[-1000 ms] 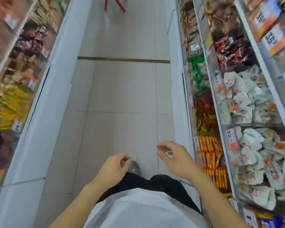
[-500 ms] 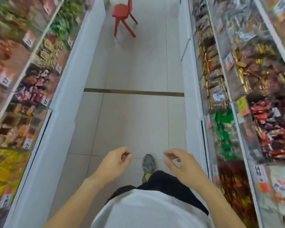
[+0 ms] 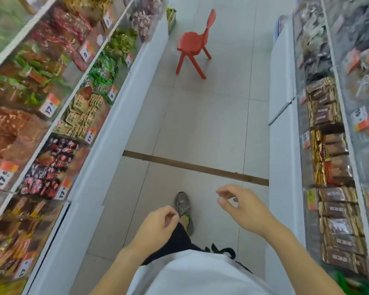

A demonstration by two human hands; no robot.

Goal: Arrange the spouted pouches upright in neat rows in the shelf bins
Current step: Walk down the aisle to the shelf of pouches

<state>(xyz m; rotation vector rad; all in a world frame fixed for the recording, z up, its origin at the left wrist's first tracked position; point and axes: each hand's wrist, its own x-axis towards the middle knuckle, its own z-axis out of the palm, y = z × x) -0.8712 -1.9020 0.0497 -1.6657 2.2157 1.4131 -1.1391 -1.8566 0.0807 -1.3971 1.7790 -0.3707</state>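
Left hand (image 3: 158, 228) — low over the aisle floor (image 3: 200, 128), fingers loosely curled, holding nothing. Right hand (image 3: 243, 207) — beside it, fingers loosely curved with thumb and forefinger narrowly apart, likewise empty. Spouted pouches: cannot tell which, if any, of the packets are these. Shelf bins (image 3: 51, 116) of packaged snacks line both sides of the aisle. Red chair (image 3: 195, 41) stands at the aisle's far end. Grey shoe (image 3: 182, 206) on the floor between the hands.

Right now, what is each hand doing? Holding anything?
Left hand: open, fingers loosely curled, holding nothing.
Right hand: open, fingers loosely curled, holding nothing.
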